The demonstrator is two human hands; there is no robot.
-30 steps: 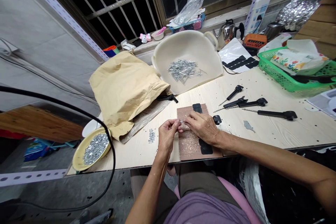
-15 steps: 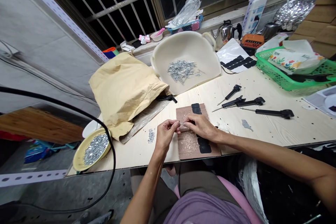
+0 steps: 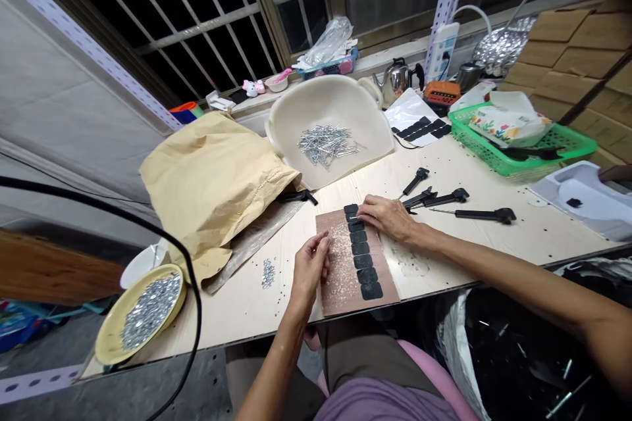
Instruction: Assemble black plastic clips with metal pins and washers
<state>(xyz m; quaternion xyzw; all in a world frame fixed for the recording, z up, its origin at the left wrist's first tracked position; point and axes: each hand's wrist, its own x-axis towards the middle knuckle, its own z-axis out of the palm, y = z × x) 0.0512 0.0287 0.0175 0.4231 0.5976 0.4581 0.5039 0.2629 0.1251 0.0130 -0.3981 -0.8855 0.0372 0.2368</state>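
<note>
My right hand (image 3: 388,217) pinches what looks like a thin metal pin (image 3: 352,217) at the far end of a column of black rounded pads (image 3: 362,260). These pads lie in a row on a brown board (image 3: 338,296) with a worn, speckled surface. At the board's left edge is my left hand (image 3: 311,270), its fingers loosely curled and a little apart; I see nothing in them. A small pile of tiny shiny metal pieces (image 3: 268,273) lies on the table left of that hand. Several black-handled tools with thin metal shafts (image 3: 486,214) lie beyond my right hand.
A cream basin (image 3: 281,118) holds metal pins. Left of it lies a large tan bag (image 3: 212,177). A yellow bowl (image 3: 106,335) of metal pieces stands by the table corner, behind a black cable (image 3: 197,289). A green basket (image 3: 523,164) sits at right.
My hands have come apart. The right one moved to the far end of the black pads; the left drew back to the board's left edge. The camera view has shifted right.
</note>
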